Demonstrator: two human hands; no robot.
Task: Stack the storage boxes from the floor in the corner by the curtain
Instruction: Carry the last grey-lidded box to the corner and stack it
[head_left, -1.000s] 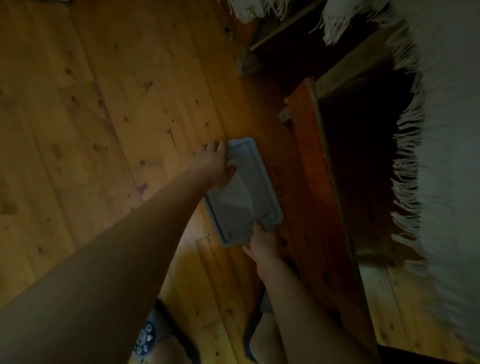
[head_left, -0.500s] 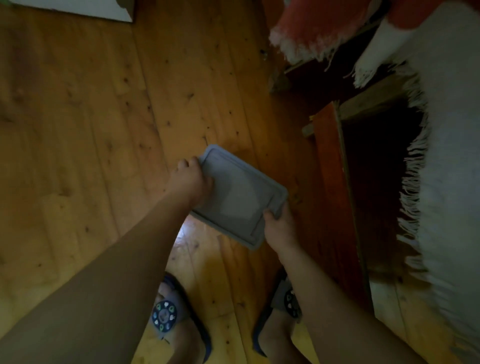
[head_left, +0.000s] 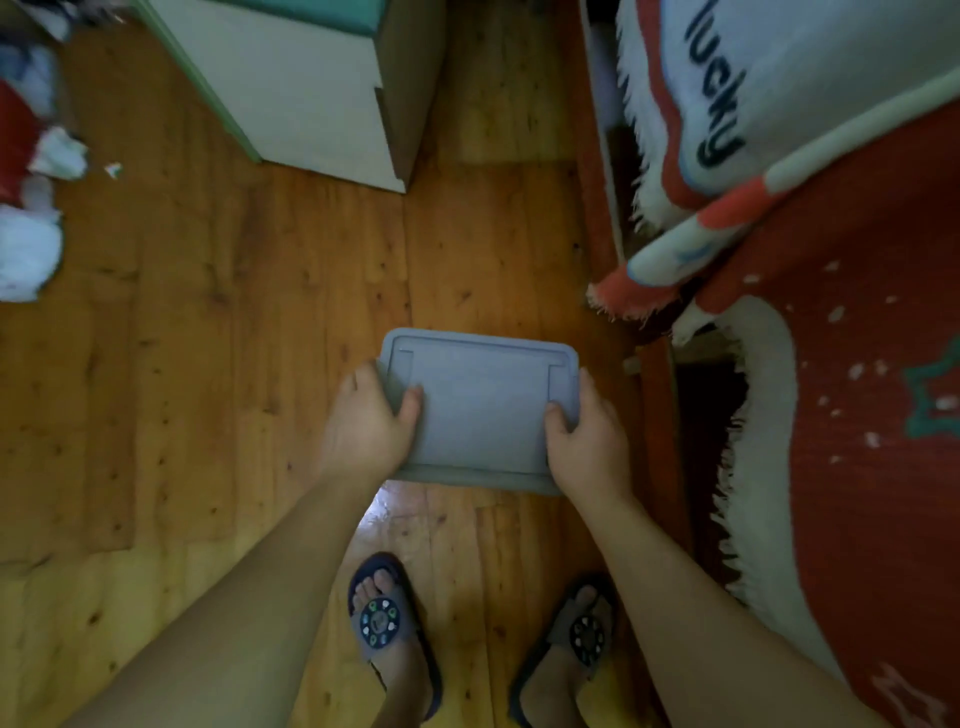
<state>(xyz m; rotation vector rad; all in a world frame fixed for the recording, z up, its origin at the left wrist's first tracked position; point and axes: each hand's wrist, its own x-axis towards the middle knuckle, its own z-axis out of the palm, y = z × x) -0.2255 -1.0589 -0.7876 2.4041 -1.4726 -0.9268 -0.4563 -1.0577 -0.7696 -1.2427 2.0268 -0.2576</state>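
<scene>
Grey storage box now sits centre frame, lid up, long sides running left-right & roughly square to the view; 0.5 s ago it was tilted diagonal, 1 s ago nearly upright along the wood edge on the right. It's held off the wooden floor, above the feet. Left hand clamps the box's left short end, thumb on the lid, fingers wrapped under the rim. Right hand grips the right short end the same way, thumb on top. View has swung up too: a pale cabinet w/ green edge now fills top centre-left, red & white fringed blanket w/ "lucky" lettering down the right. Slippers at bottom centre, both in view now. Frame is much brighter than before.
</scene>
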